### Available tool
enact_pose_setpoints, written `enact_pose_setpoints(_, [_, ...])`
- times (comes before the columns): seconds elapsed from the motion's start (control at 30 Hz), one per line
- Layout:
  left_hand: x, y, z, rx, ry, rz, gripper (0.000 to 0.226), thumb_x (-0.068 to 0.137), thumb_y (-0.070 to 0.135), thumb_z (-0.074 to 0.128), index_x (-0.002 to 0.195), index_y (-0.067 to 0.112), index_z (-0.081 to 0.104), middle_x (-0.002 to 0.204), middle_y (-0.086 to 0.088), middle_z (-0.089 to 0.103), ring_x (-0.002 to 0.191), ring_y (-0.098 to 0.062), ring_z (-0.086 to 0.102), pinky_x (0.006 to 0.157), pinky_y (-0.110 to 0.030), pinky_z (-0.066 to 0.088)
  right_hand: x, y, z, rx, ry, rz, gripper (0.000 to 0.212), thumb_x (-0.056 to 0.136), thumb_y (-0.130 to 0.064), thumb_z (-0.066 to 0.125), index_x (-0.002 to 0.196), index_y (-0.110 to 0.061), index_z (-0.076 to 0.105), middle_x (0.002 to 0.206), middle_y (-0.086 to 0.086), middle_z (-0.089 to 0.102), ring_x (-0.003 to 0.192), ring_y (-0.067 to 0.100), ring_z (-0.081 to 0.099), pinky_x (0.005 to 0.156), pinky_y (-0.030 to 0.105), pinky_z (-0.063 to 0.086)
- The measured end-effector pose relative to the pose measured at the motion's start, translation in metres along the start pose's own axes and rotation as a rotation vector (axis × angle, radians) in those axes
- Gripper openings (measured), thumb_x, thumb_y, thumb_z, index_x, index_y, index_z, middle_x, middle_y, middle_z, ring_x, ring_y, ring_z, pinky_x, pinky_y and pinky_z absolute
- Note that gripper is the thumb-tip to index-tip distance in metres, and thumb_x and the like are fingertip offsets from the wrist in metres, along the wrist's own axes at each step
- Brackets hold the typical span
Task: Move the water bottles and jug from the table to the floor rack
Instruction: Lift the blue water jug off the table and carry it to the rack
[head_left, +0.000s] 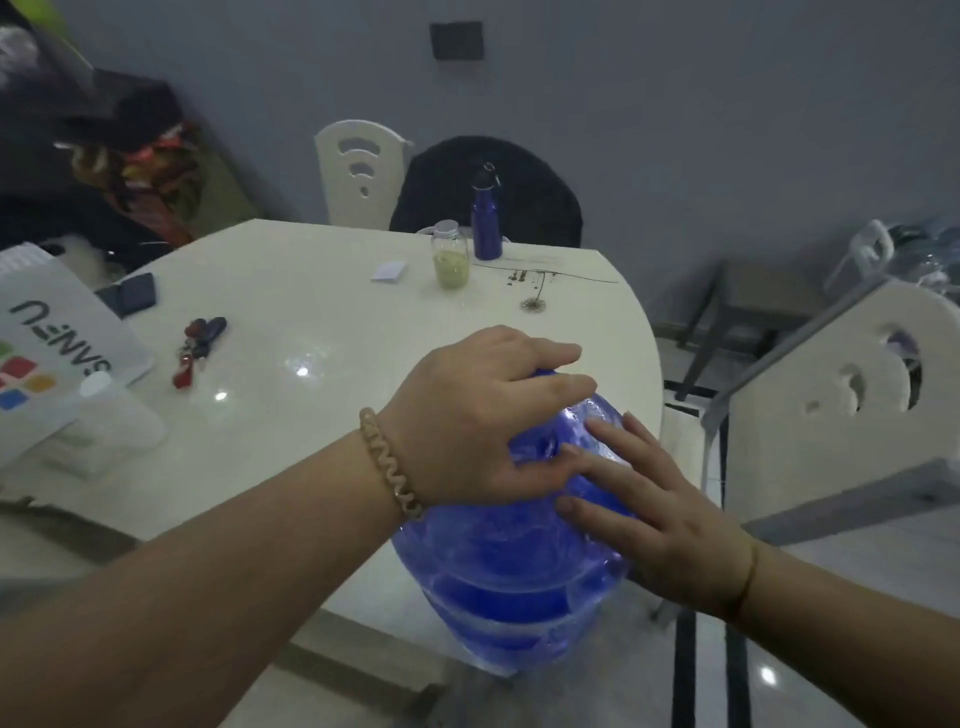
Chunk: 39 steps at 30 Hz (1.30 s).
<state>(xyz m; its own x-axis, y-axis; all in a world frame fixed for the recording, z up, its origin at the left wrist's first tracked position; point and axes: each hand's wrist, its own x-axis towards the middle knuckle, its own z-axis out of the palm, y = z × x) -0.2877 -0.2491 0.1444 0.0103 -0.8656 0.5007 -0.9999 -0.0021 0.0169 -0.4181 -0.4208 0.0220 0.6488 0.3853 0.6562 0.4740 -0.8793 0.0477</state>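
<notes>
A large blue translucent water jug (511, 582) stands at the near right edge of the white table (311, 332). My left hand (467, 415) lies over its neck and cap with the fingers curled around the top. My right hand (649, 509) rests flat against the jug's right shoulder. At the table's far side stand a dark blue metal bottle (485, 223) with a black cap and a clear glass jar (451, 254) holding a yellowish fill. A dark metal rack (727, 312) stands on the floor to the right.
Keys (200, 348), a dark wallet (132, 296), a small white card (388, 271), a printed bag (47, 353) and a clear box (104, 426) lie on the table. White chairs stand at the back (358, 171) and right (831, 395); a black chair (524, 192) is behind the bottles.
</notes>
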Motion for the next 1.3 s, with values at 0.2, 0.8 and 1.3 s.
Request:
enact_pose_setpoints(0.2, [-0.001, -0.006, 0.009, -0.089, 0.149, 0.074, 0.034, 0.079, 0.027, 0.07, 0.1, 0.001, 0.069, 0.094, -0.017, 0.068, 0.081, -0.027, 0.063, 0.068, -0.038, 0.054, 0.001, -0.006, -0.002, 0.041, 0.03, 0.027, 0.078, 0.088, -0.035, 0.066, 0.147, -0.03, 0.015, 0.157, 0.001, 0.011, 0.139, 0.036, 0.022, 0.11, 0.059, 0.022])
enact_pose_setpoints(0.8, [0.001, 0.002, 0.005, -0.073, 0.117, -0.027, 0.02, 0.079, 0.019, 0.071, 0.089, 0.001, 0.071, 0.091, -0.015, 0.067, 0.08, -0.024, 0.062, 0.069, -0.035, 0.051, 0.006, -0.003, 0.006, 0.081, 0.113, 0.035, 0.053, 0.083, -0.029, 0.074, 0.126, -0.027, 0.043, 0.135, 0.006, 0.04, 0.131, 0.034, 0.036, 0.104, 0.06, 0.031])
enact_pose_setpoints(1.3, [0.044, 0.047, 0.009, -0.263, 0.209, 0.096, 0.016, 0.076, 0.016, 0.073, 0.087, 0.004, 0.072, 0.091, -0.011, 0.067, 0.082, -0.015, 0.059, 0.074, -0.025, 0.049, -0.026, -0.029, -0.087, -0.101, -0.056, 0.155, 0.049, 0.087, -0.033, 0.068, 0.126, -0.026, 0.04, 0.137, 0.007, 0.036, 0.133, 0.033, 0.03, 0.108, 0.058, 0.028])
